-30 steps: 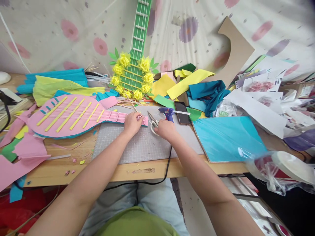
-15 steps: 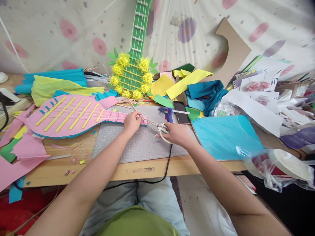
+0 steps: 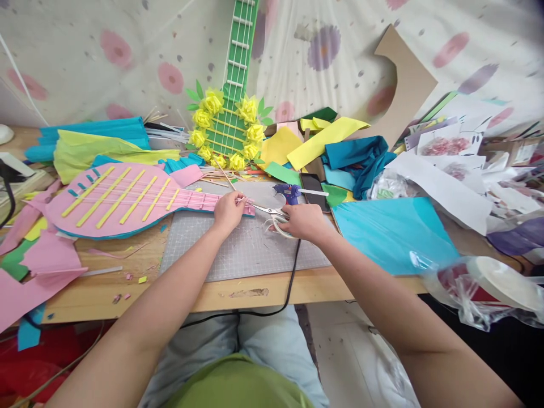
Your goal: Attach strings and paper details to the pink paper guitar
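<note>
Scissors (image 3: 272, 211), aimed far a second ago, now swung round, blades pointing left. Pink guitar-shaped piece (image 3: 144, 204) lies left, neck running right onto grey mat (image 3: 238, 255); blade tips at neck's right end. Step looks like trimming there; next move calls for steady neck, blades clear of fingers. Left hand (image 3: 229, 212) bunched over neck; can't tell whether pinching strings. Right hand (image 3: 306, 221) curled round scissors' handles. Glue gun (image 3: 289, 193) just beyond.

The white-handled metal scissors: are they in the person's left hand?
No: the right hand holds the scissors, which point toward the left hand.
</note>
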Demonstrator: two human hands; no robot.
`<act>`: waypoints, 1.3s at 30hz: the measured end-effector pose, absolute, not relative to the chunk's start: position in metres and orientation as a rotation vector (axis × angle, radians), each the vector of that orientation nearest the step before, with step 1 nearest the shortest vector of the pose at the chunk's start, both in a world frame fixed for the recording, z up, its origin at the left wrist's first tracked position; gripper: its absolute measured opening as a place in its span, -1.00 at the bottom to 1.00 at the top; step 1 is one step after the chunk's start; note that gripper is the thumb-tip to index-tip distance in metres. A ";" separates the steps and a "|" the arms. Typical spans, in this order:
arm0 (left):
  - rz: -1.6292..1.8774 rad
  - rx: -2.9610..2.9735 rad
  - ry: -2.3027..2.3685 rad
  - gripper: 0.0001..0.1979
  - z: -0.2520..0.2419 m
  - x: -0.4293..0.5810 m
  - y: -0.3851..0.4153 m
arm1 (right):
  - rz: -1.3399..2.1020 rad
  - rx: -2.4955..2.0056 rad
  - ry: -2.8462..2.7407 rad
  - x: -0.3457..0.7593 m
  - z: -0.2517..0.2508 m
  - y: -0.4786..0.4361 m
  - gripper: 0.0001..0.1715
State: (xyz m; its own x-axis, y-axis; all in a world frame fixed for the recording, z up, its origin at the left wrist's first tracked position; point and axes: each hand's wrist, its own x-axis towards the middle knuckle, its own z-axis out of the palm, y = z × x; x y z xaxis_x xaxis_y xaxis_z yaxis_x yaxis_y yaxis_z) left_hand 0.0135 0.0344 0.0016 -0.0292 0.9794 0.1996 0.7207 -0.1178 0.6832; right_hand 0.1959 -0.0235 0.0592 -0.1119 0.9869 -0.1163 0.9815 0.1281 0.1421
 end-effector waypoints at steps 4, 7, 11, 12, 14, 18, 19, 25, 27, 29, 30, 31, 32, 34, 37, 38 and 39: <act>0.930 1.880 1.787 -0.83 0.000 0.014 0.036 | 0.045 1.951 2.227 0.199 0.063 -0.026 -0.30; 0.927 1.878 1.792 -0.82 0.000 0.014 0.036 | 0.048 1.940 2.234 0.199 0.064 -0.025 -0.30; 0.939 1.875 1.772 -0.82 0.000 0.013 0.035 | 0.040 1.935 2.219 0.196 0.063 -0.021 -0.30; 0.943 1.876 1.767 -0.82 0.000 0.013 0.035 | 0.039 1.933 2.213 0.195 0.062 -0.020 -0.30; 0.949 1.875 1.763 -0.82 0.000 0.013 0.035 | 0.037 1.929 2.212 0.195 0.061 -0.018 -0.32; 0.942 1.869 1.764 -0.82 -0.002 0.013 0.035 | 0.033 1.917 2.222 0.197 0.059 -0.017 -0.37; 0.941 1.867 1.763 -0.82 -0.002 0.013 0.036 | 0.033 1.918 2.221 0.197 0.058 -0.017 -0.39; 0.951 1.837 1.758 -0.83 -0.002 0.013 0.036 | 0.017 1.942 2.206 0.200 0.057 -0.019 -0.46; 0.977 1.824 1.758 -0.83 -0.003 0.013 0.036 | 0.019 1.965 2.212 0.202 0.058 -0.021 -0.48; 1.021 1.798 1.741 -0.83 -0.003 0.013 0.037 | 0.005 2.018 2.203 0.204 0.059 -0.024 -0.52; 1.051 1.779 1.726 -0.83 -0.003 0.014 0.037 | -0.015 2.053 2.189 0.205 0.059 -0.025 -0.52; 1.086 1.760 1.707 -0.83 -0.003 0.014 0.036 | -0.047 2.091 2.162 0.204 0.058 -0.026 -0.51; 1.124 1.746 1.688 -0.83 -0.002 0.013 0.036 | -0.083 2.125 2.130 0.204 0.058 -0.027 -0.50; 1.190 1.751 1.665 -0.80 0.001 0.012 0.032 | -0.151 2.160 2.075 0.199 0.054 -0.028 -0.50; 1.208 1.856 1.696 -0.67 0.008 0.006 0.025 | -0.207 2.177 2.067 0.188 0.045 -0.025 -0.50; 1.197 1.900 1.723 -0.62 0.011 0.004 0.022 | -0.217 2.192 2.071 0.184 0.042 -0.024 -0.49; 1.181 1.945 1.754 -0.58 0.013 0.001 0.020 | -0.227 2.209 2.072 0.179 0.039 -0.021 -0.49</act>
State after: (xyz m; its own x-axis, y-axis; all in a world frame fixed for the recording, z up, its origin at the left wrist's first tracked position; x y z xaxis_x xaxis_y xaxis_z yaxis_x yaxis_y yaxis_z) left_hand 0.0014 0.0201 0.0127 -0.0642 0.9208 0.3846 0.7028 -0.2319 0.6725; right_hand 0.1794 -0.0215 0.0386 0.0604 0.9819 -0.1794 0.9975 -0.0661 -0.0262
